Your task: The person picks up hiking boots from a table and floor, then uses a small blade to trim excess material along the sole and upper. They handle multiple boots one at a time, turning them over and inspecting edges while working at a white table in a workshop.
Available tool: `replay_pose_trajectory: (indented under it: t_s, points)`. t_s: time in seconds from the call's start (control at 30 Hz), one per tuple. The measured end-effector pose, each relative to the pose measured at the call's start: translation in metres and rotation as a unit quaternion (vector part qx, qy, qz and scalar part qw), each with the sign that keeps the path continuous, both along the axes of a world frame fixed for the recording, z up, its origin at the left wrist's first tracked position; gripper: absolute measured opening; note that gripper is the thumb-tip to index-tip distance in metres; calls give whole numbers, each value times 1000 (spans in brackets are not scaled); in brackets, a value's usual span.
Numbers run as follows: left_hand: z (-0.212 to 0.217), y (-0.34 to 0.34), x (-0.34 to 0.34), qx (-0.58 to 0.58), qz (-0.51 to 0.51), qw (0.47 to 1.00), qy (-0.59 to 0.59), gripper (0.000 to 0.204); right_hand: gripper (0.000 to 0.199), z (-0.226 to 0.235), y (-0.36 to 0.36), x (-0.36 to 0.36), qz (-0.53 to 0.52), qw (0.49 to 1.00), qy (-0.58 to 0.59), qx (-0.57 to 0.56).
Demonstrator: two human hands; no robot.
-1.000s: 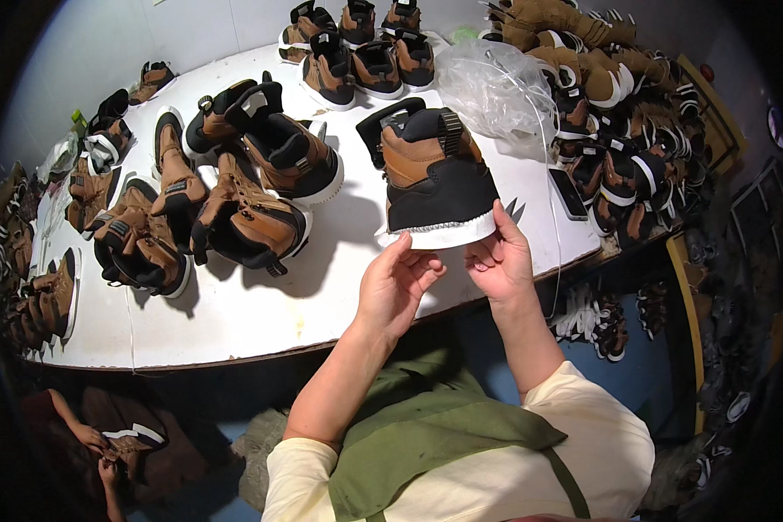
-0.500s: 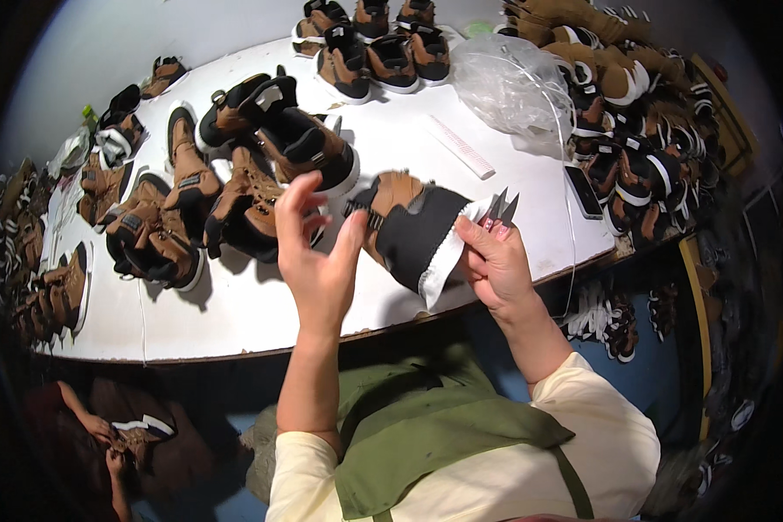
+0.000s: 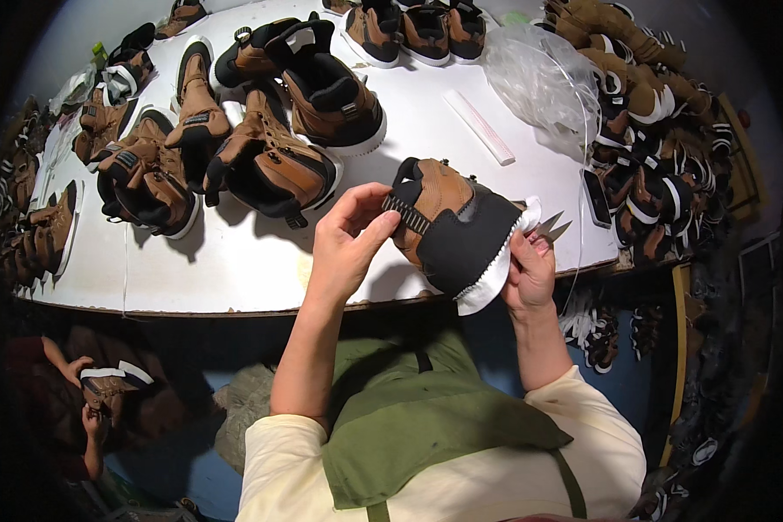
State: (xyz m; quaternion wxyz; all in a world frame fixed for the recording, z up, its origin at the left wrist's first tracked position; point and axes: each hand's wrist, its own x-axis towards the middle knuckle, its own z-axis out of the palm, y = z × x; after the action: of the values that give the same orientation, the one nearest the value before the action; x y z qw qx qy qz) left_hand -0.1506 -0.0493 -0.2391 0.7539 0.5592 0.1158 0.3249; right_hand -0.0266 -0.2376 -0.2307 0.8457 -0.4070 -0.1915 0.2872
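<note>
A brown and black shoe (image 3: 461, 244) with a white sole is held on its side above the table's front edge. The thumb and fingers of my left hand (image 3: 346, 242) pinch the striped pull tab at its heel end. At the other side, my right hand (image 3: 529, 274) grips the white sole edge. Small pointed metal snips (image 3: 552, 227) stick out from the same right hand, their blades apart and their handles hidden in the palm. Just left of my left hand, a similar brown shoe (image 3: 274, 157) stands on the white table.
Several brown shoes (image 3: 152, 178) crowd the table's left, with more at the back (image 3: 426, 33). A clear plastic bag (image 3: 539, 83), a white ruler-like strip (image 3: 480, 128) and a phone (image 3: 597, 198) lie right. Shoes are heaped beyond. At lower left, another person's hands (image 3: 87, 391) hold a shoe.
My left hand has closed from open fingers onto the shoe's pull tab. The shoe and my right hand sit slightly farther right in view. The whole view has shifted.
</note>
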Motion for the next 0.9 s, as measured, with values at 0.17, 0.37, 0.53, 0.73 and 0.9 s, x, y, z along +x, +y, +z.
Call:
replay_pose_trajectory:
  t_s: [0.17,0.37,0.53,0.73,0.9]
  points:
    - [2,-3,-1,-8,-16,1000,-23,31,4,-12,-3,3,32,999,-20,10]
    - [1,-5,-2,-34,-12,999,-39,28,4,-13,-2,4,27,999,-20,3]
    - [-1,-5,0,-37,-3,998,-49,27,4,-12,-3,3,20,999,-26,-5]
    - [-1,-1,-7,-51,-2,997,-58,27,4,-10,4,0,2,999,-22,-32]
    - [0,6,-22,-38,0,999,-26,27,7,-22,-6,9,-92,981,-94,-143]
